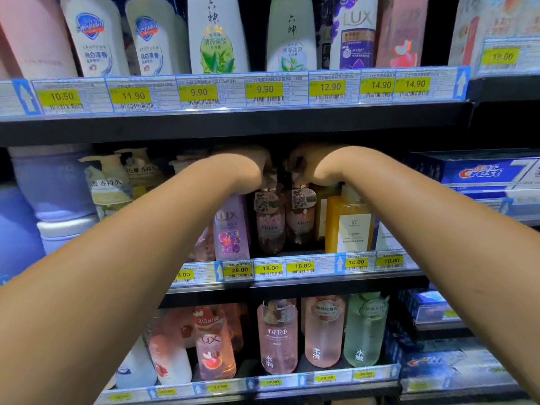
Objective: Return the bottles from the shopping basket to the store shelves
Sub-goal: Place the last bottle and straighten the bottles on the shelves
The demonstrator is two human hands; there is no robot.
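My right hand curls its fingers round the pump of a clear pink plastic bottle — left hand covers its twin, fingers hidden from me.

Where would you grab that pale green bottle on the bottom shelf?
Probably round its mid-body, from the front: the pale green bottle stands upright in the front row, its cap close under the shelf above, with a pink bottle close beside it.
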